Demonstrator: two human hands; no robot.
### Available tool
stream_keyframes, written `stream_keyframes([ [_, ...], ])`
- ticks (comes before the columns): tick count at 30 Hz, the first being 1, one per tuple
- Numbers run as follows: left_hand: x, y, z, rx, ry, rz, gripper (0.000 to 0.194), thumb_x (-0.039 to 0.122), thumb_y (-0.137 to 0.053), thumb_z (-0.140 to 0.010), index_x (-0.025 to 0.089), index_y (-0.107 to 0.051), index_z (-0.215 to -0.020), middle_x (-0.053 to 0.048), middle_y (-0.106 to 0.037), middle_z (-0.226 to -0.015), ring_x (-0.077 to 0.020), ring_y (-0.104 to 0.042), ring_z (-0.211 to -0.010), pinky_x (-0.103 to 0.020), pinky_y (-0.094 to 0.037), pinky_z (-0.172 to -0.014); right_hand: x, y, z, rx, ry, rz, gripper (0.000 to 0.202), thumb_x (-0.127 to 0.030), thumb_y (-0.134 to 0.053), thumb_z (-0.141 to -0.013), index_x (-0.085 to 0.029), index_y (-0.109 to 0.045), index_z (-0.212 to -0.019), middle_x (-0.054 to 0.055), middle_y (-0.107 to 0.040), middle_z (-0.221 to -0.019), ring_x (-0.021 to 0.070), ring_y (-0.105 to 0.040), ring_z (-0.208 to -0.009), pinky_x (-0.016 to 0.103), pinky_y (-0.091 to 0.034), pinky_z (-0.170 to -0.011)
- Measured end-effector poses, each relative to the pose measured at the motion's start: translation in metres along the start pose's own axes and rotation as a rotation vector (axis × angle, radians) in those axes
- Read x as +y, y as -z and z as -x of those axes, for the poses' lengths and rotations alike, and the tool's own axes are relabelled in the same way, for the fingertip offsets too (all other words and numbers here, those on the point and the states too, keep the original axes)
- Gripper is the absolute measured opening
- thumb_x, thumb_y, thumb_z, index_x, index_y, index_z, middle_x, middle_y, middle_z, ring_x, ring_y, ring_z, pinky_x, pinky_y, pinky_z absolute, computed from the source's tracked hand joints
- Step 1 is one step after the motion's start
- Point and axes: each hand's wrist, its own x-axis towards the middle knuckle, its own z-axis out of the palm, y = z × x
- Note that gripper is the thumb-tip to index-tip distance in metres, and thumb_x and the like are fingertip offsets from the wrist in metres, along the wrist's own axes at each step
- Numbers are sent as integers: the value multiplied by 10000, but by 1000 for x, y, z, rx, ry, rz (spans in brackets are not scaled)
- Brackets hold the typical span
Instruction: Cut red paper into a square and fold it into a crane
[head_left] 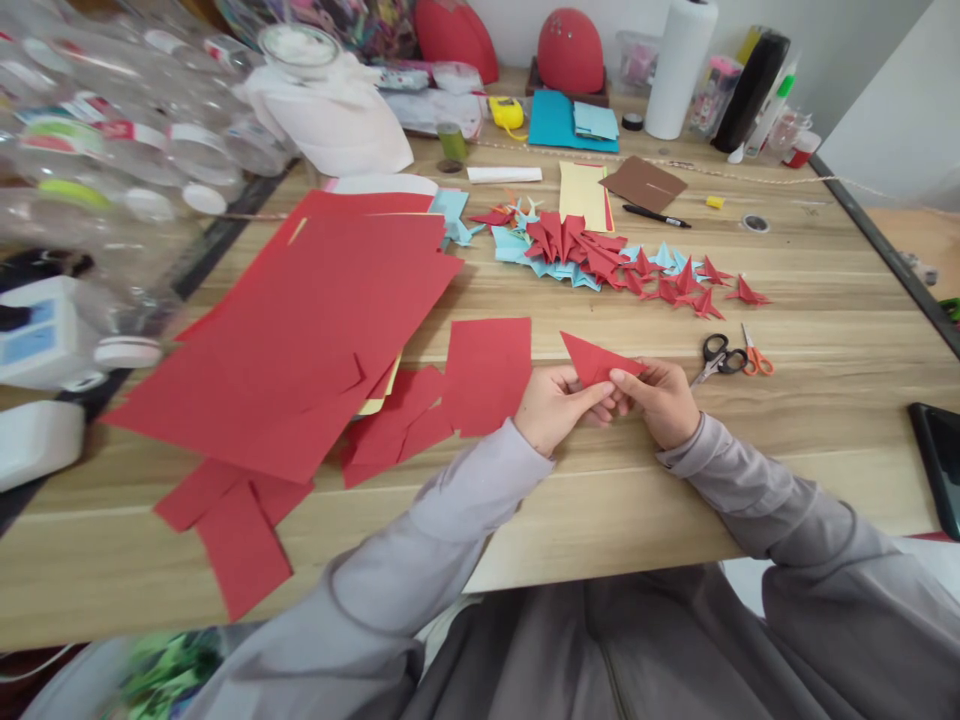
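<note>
A piece of red paper, folded into a triangle, is held just above the table between my two hands. My left hand pinches its lower left side, with the thumb on top. At its right end my right hand grips the paper between thumb and fingers. Left of my left hand lies a flat red paper square. Beyond my hands are folded red paper cranes and blue ones, in a loose pile. Black-handled scissors and small orange scissors rest to the right of my right hand.
Large red sheets cover the table's left part, with smaller red pieces at the front. Plastic bottles crowd the far left. A white bottle and a yellow tape measure stand behind. A phone lies at right.
</note>
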Motion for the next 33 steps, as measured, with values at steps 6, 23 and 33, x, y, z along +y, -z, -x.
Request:
stream_keyframes([
  [6, -2, 2, -2, -51, -25, 25, 295, 370, -756, -605, 102, -640, -643, -48, -666, -592, -141, -631, -518, -250, -538, -497, 4, 3, -1, -55, -37, -54, 314, -429, -730, -677, -156, -615, -574, -8, -620, -537, 65, -482, -388, 203, -350, -374],
  [23, 0, -9, 3, 125, 53, 52, 100, 142, -679, -615, 89, -604, -576, -10, -594, -460, -103, -516, -337, -232, -452, -342, 1, -1, 3, 98, -17, 94, 407, -395, -815, -545, -168, -479, -517, -59, -491, -384, 46, -375, -337, 185, -246, -341],
  [33, 1, -5, 0, 64, 65, 135, 186, 228, -739, -547, 93, -629, -614, 4, -579, -451, -93, -489, -329, -219, -413, -314, 3, -1, 2, 80, -40, -70, 367, -368, -776, -630, -164, -497, -505, -39, -570, -441, 55, -439, -324, 180, -303, -323],
])
